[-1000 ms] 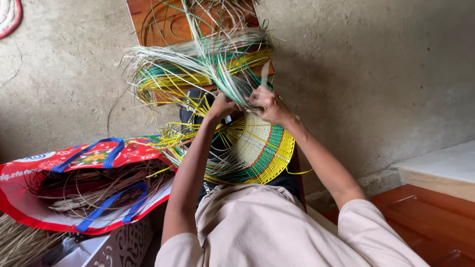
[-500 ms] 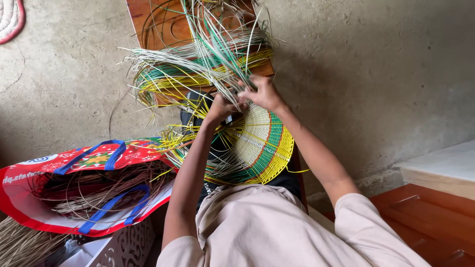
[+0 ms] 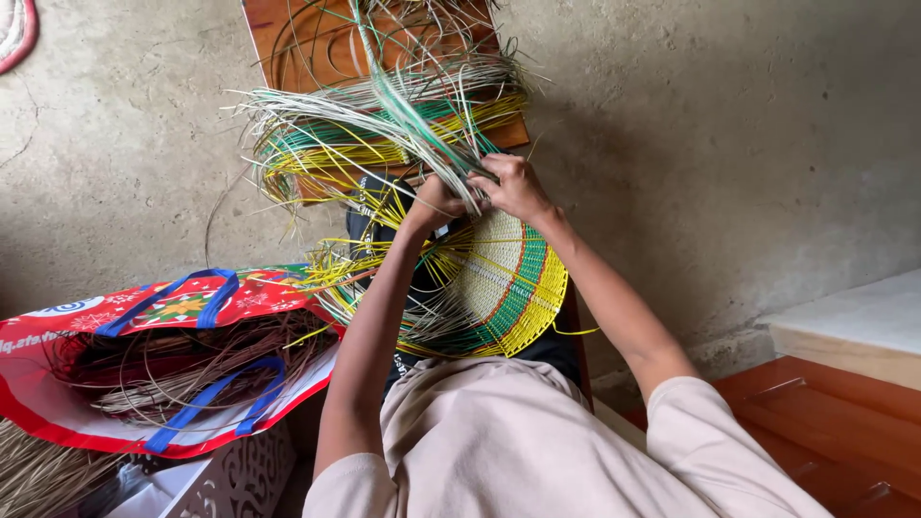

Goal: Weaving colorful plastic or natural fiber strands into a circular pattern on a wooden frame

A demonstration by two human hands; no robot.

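Note:
A round woven piece (image 3: 504, 283) with cream centre and orange, green and yellow rings rests on my lap. From it fans a mass of loose white, green and yellow strands (image 3: 384, 120). My left hand (image 3: 434, 203) pinches strands at the piece's upper edge. My right hand (image 3: 513, 185) grips a bundle of strands right beside it, the two hands nearly touching.
A red bag with blue handles (image 3: 144, 364), filled with dry brown fibres, lies open at my left. A wooden board (image 3: 307, 38) leans against the concrete wall behind the strands. An orange wooden ledge (image 3: 825, 412) is at lower right.
Both hands have shifted slightly up and right along the weave's edge, and the strand bundle has swung with them.

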